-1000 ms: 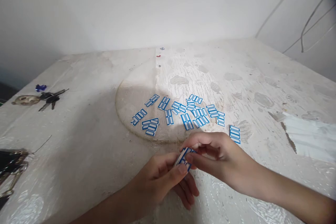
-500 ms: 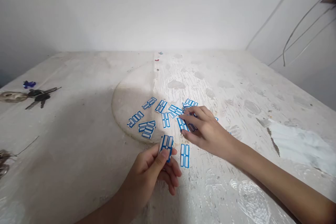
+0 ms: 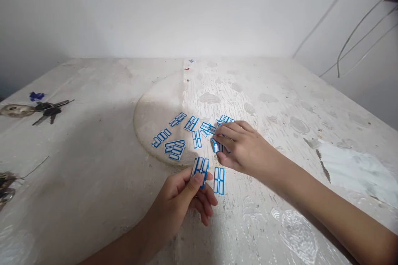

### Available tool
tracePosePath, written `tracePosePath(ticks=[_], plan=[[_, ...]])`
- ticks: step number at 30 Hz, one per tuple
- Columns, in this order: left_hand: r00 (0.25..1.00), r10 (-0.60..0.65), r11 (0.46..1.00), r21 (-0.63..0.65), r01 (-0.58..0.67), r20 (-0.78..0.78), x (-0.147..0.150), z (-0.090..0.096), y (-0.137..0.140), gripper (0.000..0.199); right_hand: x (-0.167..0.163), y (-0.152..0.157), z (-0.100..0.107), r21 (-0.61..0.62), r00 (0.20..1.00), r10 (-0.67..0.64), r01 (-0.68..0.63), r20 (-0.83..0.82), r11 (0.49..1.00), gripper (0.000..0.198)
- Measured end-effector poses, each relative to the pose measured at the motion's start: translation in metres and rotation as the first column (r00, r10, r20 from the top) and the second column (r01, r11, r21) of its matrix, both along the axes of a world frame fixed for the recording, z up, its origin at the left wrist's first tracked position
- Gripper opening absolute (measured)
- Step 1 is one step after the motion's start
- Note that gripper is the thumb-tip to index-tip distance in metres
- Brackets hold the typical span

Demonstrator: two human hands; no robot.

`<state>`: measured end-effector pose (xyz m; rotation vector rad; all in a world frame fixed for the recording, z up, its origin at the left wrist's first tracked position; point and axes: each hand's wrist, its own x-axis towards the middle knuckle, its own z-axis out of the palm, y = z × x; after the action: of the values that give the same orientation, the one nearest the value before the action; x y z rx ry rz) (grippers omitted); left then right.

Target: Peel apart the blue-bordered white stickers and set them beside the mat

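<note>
My left hand [image 3: 183, 194] pinches a small stack of blue-bordered label stickers [image 3: 200, 170] between thumb and fingers, held above the table. Over the scattered pile, my right hand [image 3: 238, 145] has its fingers closed on one label sticker [image 3: 217, 145], whose left edge looks bent up; part of it is hidden by the fingers. A single label sticker [image 3: 219, 181] lies flat just right of the left hand. Several more lie loosely spread, among them an overlapping group [image 3: 175, 150] at the left and one piece [image 3: 192, 123] farther back.
The table [image 3: 102, 198] has a glossy, patterned cover and meets a white wall [image 3: 186, 12]. A key bunch [image 3: 51, 111] and a crumpled blue scrap [image 3: 36, 96] lie at the left. A pale torn patch [image 3: 354, 174] is at the right; wires [image 3: 342, 58] hang beyond.
My right hand's fingers have drawn together on a label sticker, which now bends up at one edge. The left hand keeps its stack, shifted very slightly up and right.
</note>
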<state>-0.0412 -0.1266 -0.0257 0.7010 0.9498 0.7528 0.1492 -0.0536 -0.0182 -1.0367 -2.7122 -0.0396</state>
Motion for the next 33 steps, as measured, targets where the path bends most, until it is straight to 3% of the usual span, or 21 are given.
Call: tracePosePath(ticks=[5,9,15,19,22,27,29,33], plan=[[1.000,-0.010,1.000,-0.001,0.010,0.003,-0.001,0.001,0.001,0.030,-0.004,-0.003,-0.003,0.053,0.999,0.011,-0.013,0.031,0.999,0.029],[1.000,-0.026,1.000,0.007,0.026,-0.003,-0.002,0.000,0.001,0.027,-0.006,-0.007,-0.006,-0.067,0.988,-0.037,0.027,-0.150,0.997,0.019],[0.999,-0.031,1.000,0.001,0.031,0.008,-0.002,0.001,0.000,0.026,-0.010,-0.011,-0.009,-0.264,0.905,-0.058,-0.061,-0.421,0.963,0.020],[1.000,-0.010,1.000,0.012,0.010,0.008,-0.002,0.002,0.000,0.027,-0.013,-0.015,-0.004,-0.453,0.831,-0.193,-0.078,-0.521,0.888,0.020],[0.996,0.087,0.994,0.070,-0.086,-0.021,-0.003,0.002,-0.001,0.024,-0.014,-0.021,0.003,-0.589,0.769,-0.316,-0.097,-0.556,0.802,0.020],[0.973,0.223,0.963,0.171,-0.210,-0.060,-0.005,0.001,0.000,0.020,-0.014,-0.034,0.009,-0.703,0.704,-0.395,-0.206,-0.589,0.680,0.020],[0.975,0.218,0.962,0.180,-0.206,-0.050,-0.006,0.000,0.001,0.019,-0.014,-0.037,0.009,-0.695,0.717,-0.376,-0.209,-0.587,0.688,0.022],[0.986,0.168,0.965,0.207,-0.161,-0.016,-0.007,-0.002,0.000,0.020,-0.015,-0.039,0.006,-0.560,0.721,-0.268,-0.196,-0.639,0.805,0.025]])
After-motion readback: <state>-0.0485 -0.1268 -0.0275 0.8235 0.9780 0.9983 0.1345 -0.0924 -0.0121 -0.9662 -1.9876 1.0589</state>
